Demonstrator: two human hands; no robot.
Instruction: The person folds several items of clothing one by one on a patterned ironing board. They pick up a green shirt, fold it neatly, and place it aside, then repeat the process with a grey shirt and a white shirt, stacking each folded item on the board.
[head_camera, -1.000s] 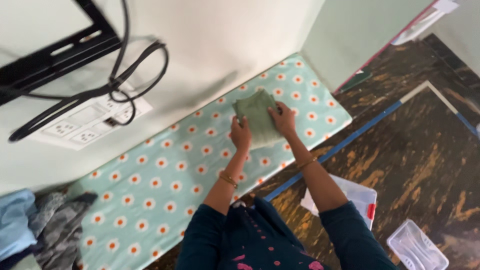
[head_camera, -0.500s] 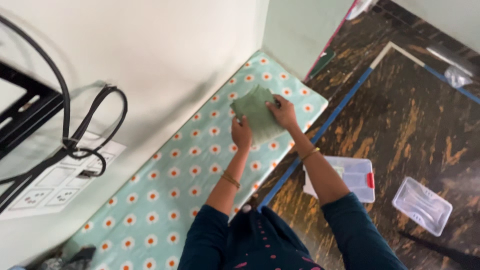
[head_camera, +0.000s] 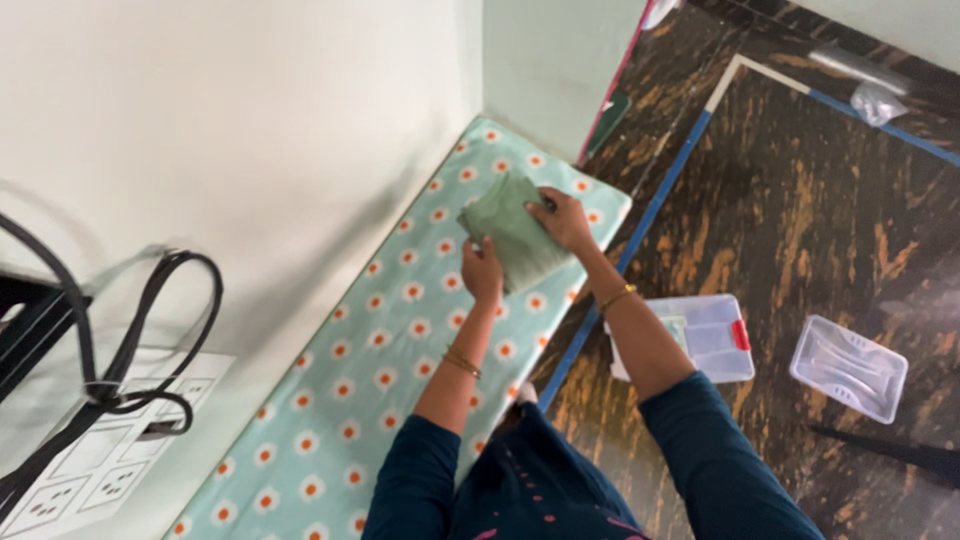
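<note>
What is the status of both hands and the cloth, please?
Left hand and right hand flat on folded green cloth. Cloth on flowered mat. Nothing in the way.

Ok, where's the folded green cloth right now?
In the head view the folded green cloth lies on the far end of the flower-print padded board near the wall corner, with the left hand and the right hand pressing on it.

Floral-print pad (head_camera: 380, 370) — green folded cloth (head_camera: 512, 232) atop.

Folded cloth (head_camera: 512, 232) lies on the padded surface (head_camera: 340, 400) near its far end, against the wall. Both hands rest on the cloth: left hand (head_camera: 482, 272) at its near edge, right hand (head_camera: 563, 218) at its right. Two lidded containers (head_camera: 712, 335) (head_camera: 848, 367) sit on the floor, right of the surface.
</note>
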